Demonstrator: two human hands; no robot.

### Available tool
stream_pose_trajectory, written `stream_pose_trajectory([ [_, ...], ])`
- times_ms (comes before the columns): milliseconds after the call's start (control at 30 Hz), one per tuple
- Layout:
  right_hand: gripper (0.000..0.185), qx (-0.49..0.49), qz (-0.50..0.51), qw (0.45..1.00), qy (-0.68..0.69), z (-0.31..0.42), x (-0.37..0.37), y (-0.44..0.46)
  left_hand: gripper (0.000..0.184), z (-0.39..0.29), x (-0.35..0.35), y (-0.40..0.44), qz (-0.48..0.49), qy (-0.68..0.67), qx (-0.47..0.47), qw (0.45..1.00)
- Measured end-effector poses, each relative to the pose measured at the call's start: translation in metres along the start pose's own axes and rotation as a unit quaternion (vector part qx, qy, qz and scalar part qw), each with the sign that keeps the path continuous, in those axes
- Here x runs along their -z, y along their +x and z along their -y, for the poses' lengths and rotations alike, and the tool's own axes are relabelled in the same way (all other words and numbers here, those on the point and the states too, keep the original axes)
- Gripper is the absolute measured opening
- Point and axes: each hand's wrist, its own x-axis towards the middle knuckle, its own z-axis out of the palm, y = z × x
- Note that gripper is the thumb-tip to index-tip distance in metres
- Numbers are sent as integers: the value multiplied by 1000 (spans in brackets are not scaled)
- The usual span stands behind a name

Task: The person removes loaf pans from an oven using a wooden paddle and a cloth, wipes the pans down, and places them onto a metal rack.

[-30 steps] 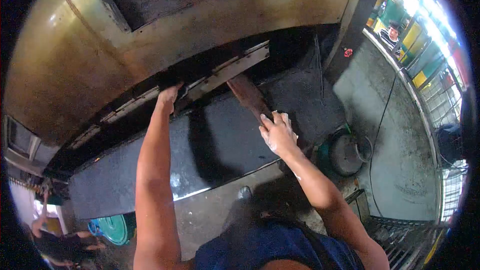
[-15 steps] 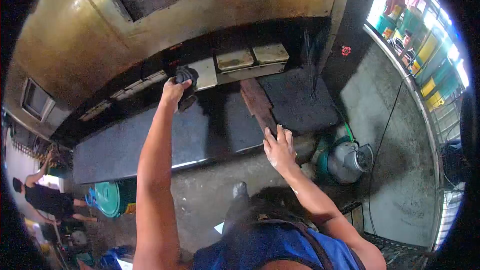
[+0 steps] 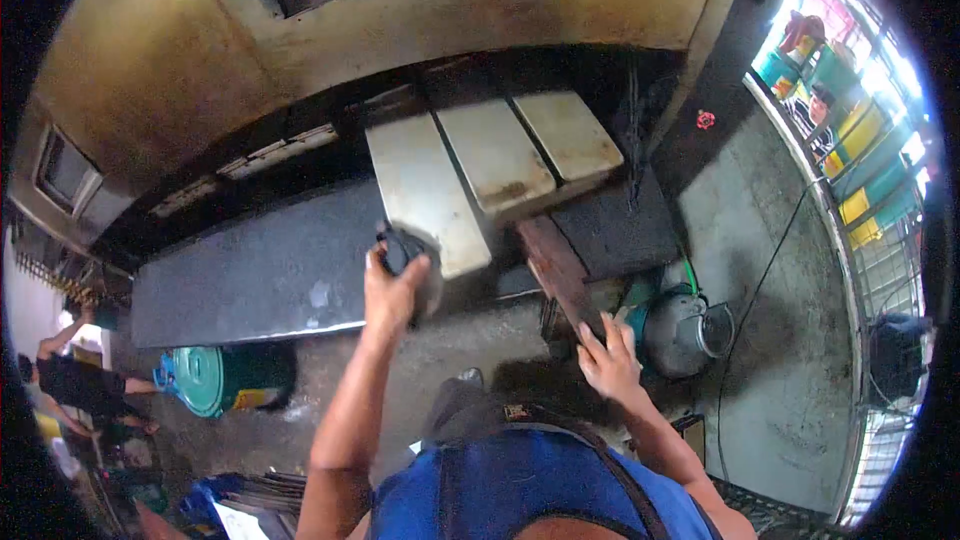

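Observation:
My left hand (image 3: 392, 292) is closed round a bunched dark cloth (image 3: 405, 250), beside the near left edge of a long pale box-like pan (image 3: 425, 195). Whether the cloth presses on the pan is blurred. Two more pale pans sit to its right, a middle pan (image 3: 492, 152) with brown stains and a right pan (image 3: 568, 135). My right hand (image 3: 612, 368) grips the near end of a dark, worn wooden paddle (image 3: 558, 262). The paddle's broad end lies on the dark shelf (image 3: 250, 260), close to the front of the middle pan.
Behind the shelf, a long dark opening runs under a brownish metal wall (image 3: 450, 20). A grey gas cylinder (image 3: 678, 335) with a green hose stands below right. Under the shelf's left part is a green lidded drum (image 3: 205, 380). Another person (image 3: 80, 370) is at far left, another beyond the right-hand window.
The pale pans have come out of the dark opening toward me, onto the shelf. My left hand and cloth moved nearer and right; my right hand drew the paddle back toward me.

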Motion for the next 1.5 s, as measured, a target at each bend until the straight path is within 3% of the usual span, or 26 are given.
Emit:
stream_pose_trajectory([
  [67, 40, 20, 4, 1000, 7, -16, 15, -29, 65, 13, 1, -40, 31, -30, 30, 999],
  [167, 41, 42, 41, 997, 53, -40, 28, -63, 65, 48, -5, -87, 14, -36, -5, 999],
  [467, 44, 30, 65, 995, 65, -56, 39, -66, 54, 24, -27, -183, -31, -25, 58, 998],
  [600, 44, 40, 61, 995, 64, -66, 47, -60, 54, 27, -32, -200, -34, -94, 68, 993],
  [667, 44, 41, 54, 996, 61, -68, 47, -60, 56, 34, -27, -180, -47, -58, 53, 996],
  [733, 44, 46, 43, 996, 56, -67, 46, -60, 52, 27, -16, -130, -87, 70, -52, 992],
  [767, 44, 42, 42, 997, 53, -67, 46, -62, 47, 20, -7, -99, -114, 189, -149, 964],
  [867, 44, 46, 27, 997, 50, -69, 43, -60, 44, -28, 15, -23, -201, 316, -271, 887],
  [933, 45, 55, 14, 997, 55, -68, 42, -63, 34, -79, 4, -1, -138, 234, -303, 913],
  [967, 45, 53, 13, 997, 51, -68, 43, -63, 31, -102, -9, 4, -101, 261, -315, 907],
  [1000, 46, 56, 11, 997, 47, -67, 43, -63, 31, -107, -20, 21, -51, 297, -378, 875],
  [1033, 46, 59, 10, 997, 43, -67, 44, -63, 34, -107, -39, 39, 3, 340, -357, 870],
  [1067, 46, 58, 8, 997, 40, -65, 46, -63, 37, -91, -60, 60, 114, 455, -261, 844],
  [1100, 47, 52, 13, 997, 48, -62, 48, -63, 41, -40, -89, 81, 159, 509, -345, 772],
  [1167, 46, 45, 25, 997, 54, -64, 50, -60, 45, -85, -111, -13, 276, 529, -290, 749],
  [1200, 44, 41, 23, 998, 50, -64, 47, -60, 45, -79, -114, -42, 284, 537, -337, 719],
  [1267, 42, 33, 17, 997, 68, -64, 49, -58, 45, -63, -107, -69, 287, 518, -342, 729],
  [1333, 41, 39, 16, 997, 67, -66, 50, -56, 46, -38, -106, -59, 224, 447, -512, 698],
  [1400, 41, 35, 17, 997, 66, -64, 49, -60, 49, -43, -106, -59, 219, 464, -511, 689],
  [1467, 41, 42, 5, 997, 65, -65, 47, -59, 41, -73, -106, -49, 268, 465, -396, 745],
  [1500, 41, 40, 3, 997, 62, -65, 48, -59, 39, -86, -109, -30, 245, 521, -302, 760],
])
